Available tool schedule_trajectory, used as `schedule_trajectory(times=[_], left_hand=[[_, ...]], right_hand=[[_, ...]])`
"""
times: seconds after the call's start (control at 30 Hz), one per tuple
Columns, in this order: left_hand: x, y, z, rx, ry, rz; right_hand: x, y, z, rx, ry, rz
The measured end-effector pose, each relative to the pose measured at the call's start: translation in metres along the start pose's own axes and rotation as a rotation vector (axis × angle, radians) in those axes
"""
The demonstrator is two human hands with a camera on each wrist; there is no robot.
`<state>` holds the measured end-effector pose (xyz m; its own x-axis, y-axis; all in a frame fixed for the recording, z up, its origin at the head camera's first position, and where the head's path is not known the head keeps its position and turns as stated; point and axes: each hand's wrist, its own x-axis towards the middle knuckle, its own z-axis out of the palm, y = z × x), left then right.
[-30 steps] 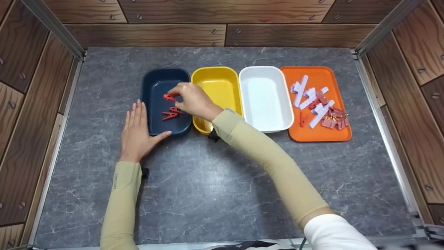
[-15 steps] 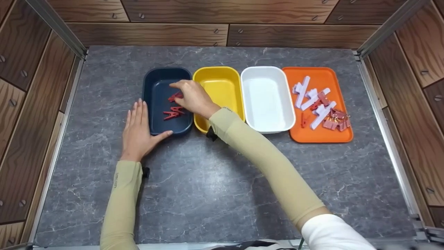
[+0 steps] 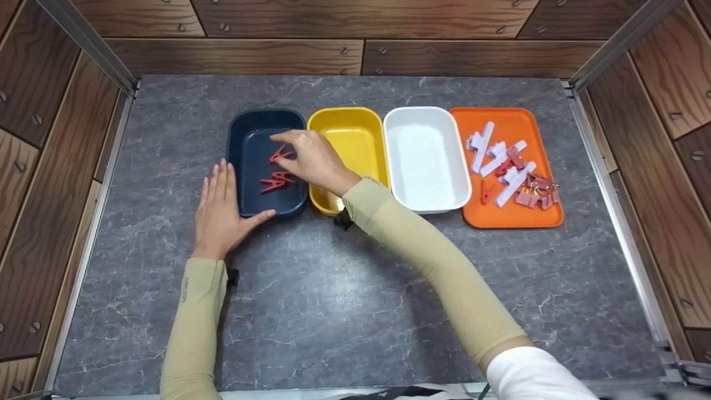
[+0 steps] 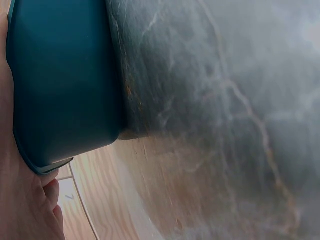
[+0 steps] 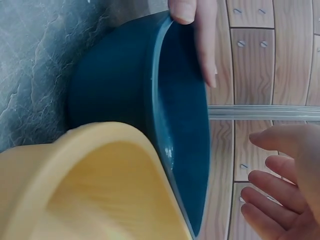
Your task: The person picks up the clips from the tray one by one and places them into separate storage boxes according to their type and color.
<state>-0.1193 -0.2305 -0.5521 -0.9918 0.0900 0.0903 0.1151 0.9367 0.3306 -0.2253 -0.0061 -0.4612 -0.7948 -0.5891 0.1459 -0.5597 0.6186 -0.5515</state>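
Firstly, sleeve lettering point(image 3: 185, 290), too small to read. Tray point(image 3: 250, 161), dark blue, smooth, round-cornered, on marbled tabletop point(image 3: 333, 311). Clips point(image 3: 273, 184), red, three, lying inside, below right hand point(image 3: 315, 158), its fingers and thumb spread. Left hand point(image 3: 219, 219), fingers straight, together, along tray's left side; thumb splayed at near rim.

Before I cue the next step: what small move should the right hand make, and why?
Probably lift the right hand toward the orange tray: it appears to hold nothing over the dark blue bin, where red clips lie, and a similar red clip lies on the tray.
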Motion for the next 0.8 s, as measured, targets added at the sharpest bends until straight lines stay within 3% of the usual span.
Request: schedule_trajectory(times=[0.8], left_hand=[[0.000,-0.001,0.000,-0.015,0.012,0.004]], right_hand=[[-0.035,0.014,-0.038,0.142,0.223,-0.031]])
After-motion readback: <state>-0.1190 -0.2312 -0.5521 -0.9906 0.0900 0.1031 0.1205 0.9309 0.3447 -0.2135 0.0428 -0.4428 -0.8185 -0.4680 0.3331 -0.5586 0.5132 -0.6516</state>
